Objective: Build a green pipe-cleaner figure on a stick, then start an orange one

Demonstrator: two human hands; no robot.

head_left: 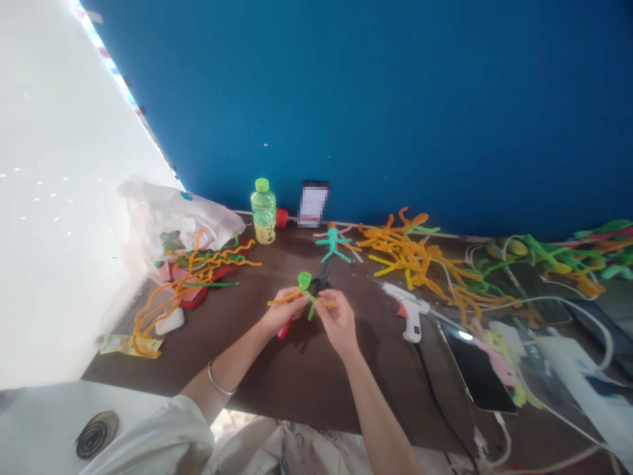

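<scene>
A green-and-orange pipe-cleaner figure [312, 299] is held between the hands, just above the table [297, 379] near its middle. Its long axis runs away from the person, leaning slightly left: the bright green looped end points toward the blue wall [370, 99], a green strand points back toward the person, and orange strands stick out sideways. The left hand's [284, 313] fingers are closed on its left side; the right hand's [339, 320] thumb and fingertips pinch its right. A black object, too blurred to identify, lies just behind. Farther back lies a turquoise pipe-cleaner figure [333, 243]; a white glue gun [410, 310] lies to the right.
</scene>
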